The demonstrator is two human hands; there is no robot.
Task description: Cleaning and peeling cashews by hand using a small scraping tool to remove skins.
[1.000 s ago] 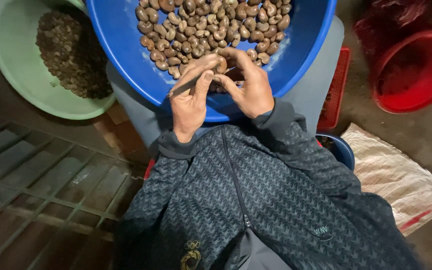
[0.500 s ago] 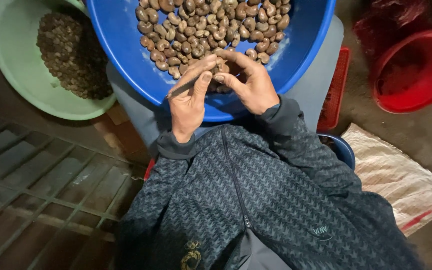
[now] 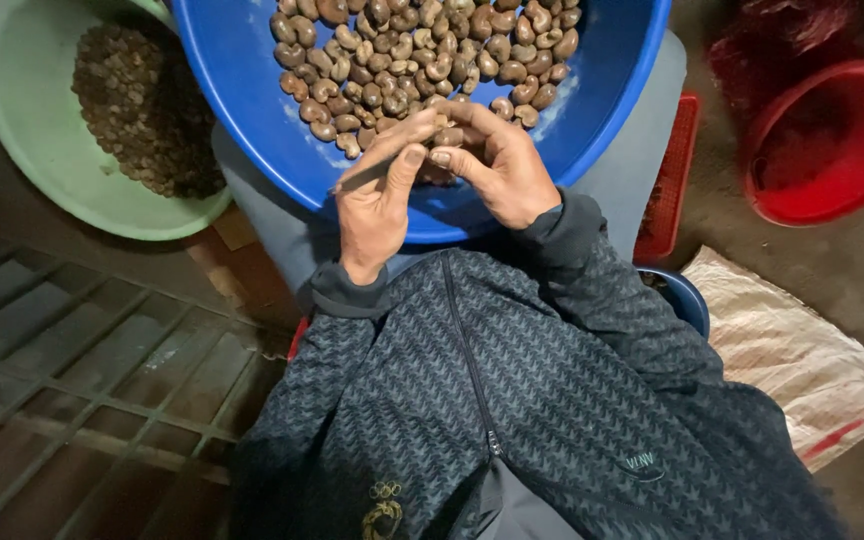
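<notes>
Left hand: our left hand [image 3: 377, 205] sits over the near rim of the blue basin [image 3: 242, 110], fingers curled, thumb and forefinger pinched toward the other hand; a thin dark tool seems to lie along its forefinger, though we cannot tell what it is.
Right hand: our right hand [image 3: 497, 165] meets the left, fingertips pressed together around a single cashew nut [image 3: 449, 136], held just above the near part of the basin.
Cashew nuts: the heap of brown, curved cashew nuts [image 3: 422, 55] fills the far half of the blue basin, just beyond our fingers.
Blue basin: it rests on our lap, its near inner wall bare and wet-looking.
Green basin: a pale green basin [image 3: 27, 120] stands to the left, touching or nearly touching the blue one, and holds a mound of small dark shell pieces [image 3: 142, 105].
Red bucket: a red bucket [image 3: 832, 140] stands far right on the floor, well apart from our hands.
Sack: a whitish woven sack [image 3: 802, 350] lies on the floor at near right.
Grate: a metal floor grate [image 3: 72, 380] lies at near left.
</notes>
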